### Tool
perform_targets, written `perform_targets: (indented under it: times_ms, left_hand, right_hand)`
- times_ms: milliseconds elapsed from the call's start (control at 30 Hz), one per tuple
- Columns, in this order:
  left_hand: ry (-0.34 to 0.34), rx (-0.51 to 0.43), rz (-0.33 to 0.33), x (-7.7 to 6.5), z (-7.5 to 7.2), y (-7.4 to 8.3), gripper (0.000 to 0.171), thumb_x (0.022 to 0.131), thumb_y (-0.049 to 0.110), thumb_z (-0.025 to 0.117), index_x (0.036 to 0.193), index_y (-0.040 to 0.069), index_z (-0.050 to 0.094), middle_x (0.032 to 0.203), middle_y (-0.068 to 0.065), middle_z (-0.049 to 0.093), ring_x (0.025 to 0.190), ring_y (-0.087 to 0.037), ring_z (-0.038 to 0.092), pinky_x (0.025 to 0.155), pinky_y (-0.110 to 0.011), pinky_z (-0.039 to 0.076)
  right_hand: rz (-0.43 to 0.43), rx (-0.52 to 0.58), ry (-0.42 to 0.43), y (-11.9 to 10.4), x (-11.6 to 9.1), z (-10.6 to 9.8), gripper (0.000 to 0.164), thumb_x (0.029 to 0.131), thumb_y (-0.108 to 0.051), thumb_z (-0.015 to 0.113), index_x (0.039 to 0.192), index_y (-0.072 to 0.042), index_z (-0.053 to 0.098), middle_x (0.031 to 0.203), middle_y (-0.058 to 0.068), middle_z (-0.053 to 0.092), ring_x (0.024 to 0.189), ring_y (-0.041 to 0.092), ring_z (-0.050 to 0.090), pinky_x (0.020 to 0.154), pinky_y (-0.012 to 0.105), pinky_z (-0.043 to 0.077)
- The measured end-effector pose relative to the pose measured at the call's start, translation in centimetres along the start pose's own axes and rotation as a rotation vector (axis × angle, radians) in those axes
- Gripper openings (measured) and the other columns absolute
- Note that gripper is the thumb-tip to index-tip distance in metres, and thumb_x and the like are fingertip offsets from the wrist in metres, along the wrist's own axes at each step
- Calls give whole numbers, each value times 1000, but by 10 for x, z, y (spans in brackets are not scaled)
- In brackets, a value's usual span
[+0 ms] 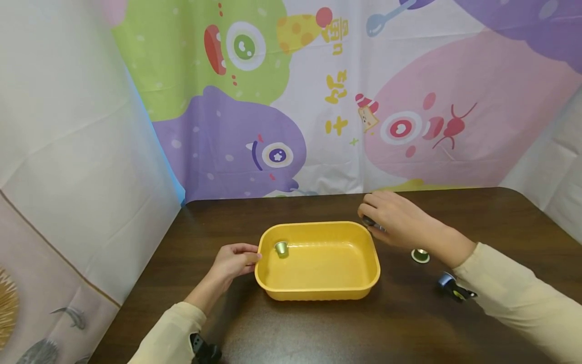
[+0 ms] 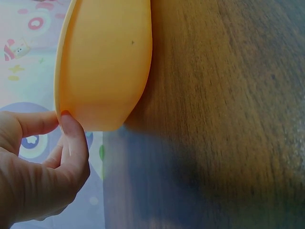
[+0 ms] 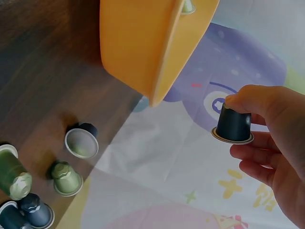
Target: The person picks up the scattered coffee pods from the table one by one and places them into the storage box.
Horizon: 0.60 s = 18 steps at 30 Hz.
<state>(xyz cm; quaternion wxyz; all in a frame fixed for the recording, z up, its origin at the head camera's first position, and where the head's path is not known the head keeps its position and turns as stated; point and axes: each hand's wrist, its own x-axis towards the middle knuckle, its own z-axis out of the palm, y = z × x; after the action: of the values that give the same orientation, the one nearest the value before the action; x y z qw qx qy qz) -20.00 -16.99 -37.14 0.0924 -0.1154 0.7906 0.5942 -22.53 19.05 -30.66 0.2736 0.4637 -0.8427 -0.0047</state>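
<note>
My left hand pinches the left rim of a yellow plastic basin between thumb and fingers, as the left wrist view also shows. A light green coffee capsule lies inside the basin near its left end. Above the table, just past the basin's back right corner, my right hand holds a dark coffee capsule. In the right wrist view the thumb is on its narrow end, and its rimmed end points down. The fingers partly cover this capsule in the head view.
Several more capsules are on the brown table right of the basin, including a green one, a dark one and a larger green one. In the head view the right forearm partly hides this group. A cartoon-printed curtain hangs behind.
</note>
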Motion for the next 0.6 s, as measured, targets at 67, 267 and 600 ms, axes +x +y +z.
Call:
perform_targets:
  times_ms: [67,267,600]
  left_hand:
    - [0,3,-3,0,0,0,29,86,6,66,111,-8,64,98,-13,67,82,-16,67,78,-31,60]
    - [-5,5,1,0,0,1,29,86,7,66,111,-8,64,99,-14,66,83,-16,67,79,-33,60]
    - [0,10,-5,1,0,1,28,86,6,66,110,-8,64,99,-14,66,81,-15,66,79,-32,60]
  right_hand:
    - [3,3,-4,-1,1,0,30,67,-9,82,85,-10,57,79,1,50,75,18,46,70,33,44]
    - [-2,20,-4,-2,7,-2,27,70,-11,81,87,-10,59,81,1,52,76,19,47,71,33,44]
    - [-14,28,-17,-5,17,-2,24,71,-6,77,87,-9,59,81,1,50,75,18,46,70,32,40]
